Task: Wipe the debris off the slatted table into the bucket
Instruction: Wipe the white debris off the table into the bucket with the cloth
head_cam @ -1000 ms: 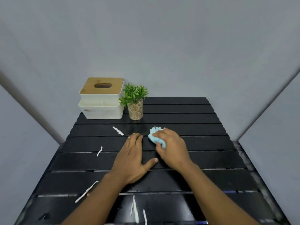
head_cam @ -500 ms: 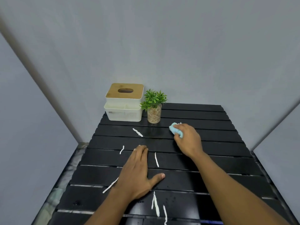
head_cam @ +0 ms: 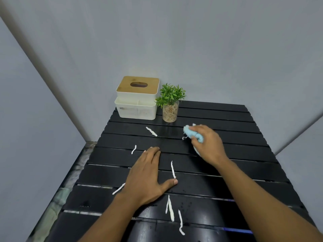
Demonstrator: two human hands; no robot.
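Grey walls close round a black slatted table. The left hand lies flat, fingers straight, holding nothing, probably bracing. The right hand curls round a bunched pale-blue cloth pressed to a far slat for sweeping. Thin white debris strips lie scattered; no bucket shows.

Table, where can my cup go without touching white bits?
Far slats of the table, right of the plant, behind the right hand gripping the cloth, are bare. So is the right side past that forearm. Crowded: white strips lie around the flat left hand.
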